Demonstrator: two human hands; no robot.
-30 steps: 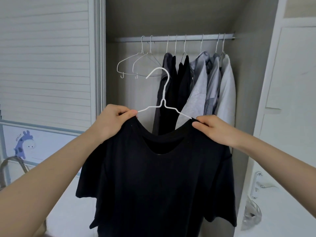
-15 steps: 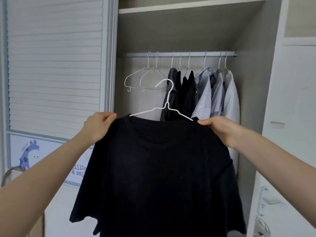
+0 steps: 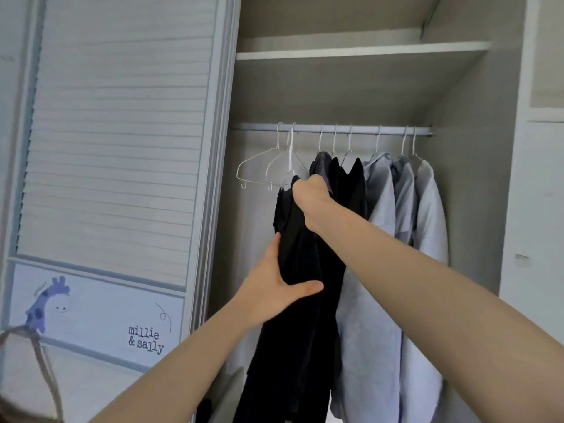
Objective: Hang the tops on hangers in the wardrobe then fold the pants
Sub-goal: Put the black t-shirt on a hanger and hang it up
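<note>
The black top (image 3: 300, 300) is gripped at its hanger end by the right hand (image 3: 311, 196) and pinched lower by the left hand (image 3: 274, 288); if the hook misses the rail (image 3: 360, 129), it could drop.

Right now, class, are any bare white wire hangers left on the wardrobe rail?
Yes, two bare white wire hangers hang at the rail's left end.

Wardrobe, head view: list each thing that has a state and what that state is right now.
Wardrobe door: slid open.
Black top: hanging bunched, gripped by both hands.
Right hand: grips the top's upper end.
Left hand: holds its middle.
Empty hangers: hooked on the rail.
Grey shirts: hung.
</note>
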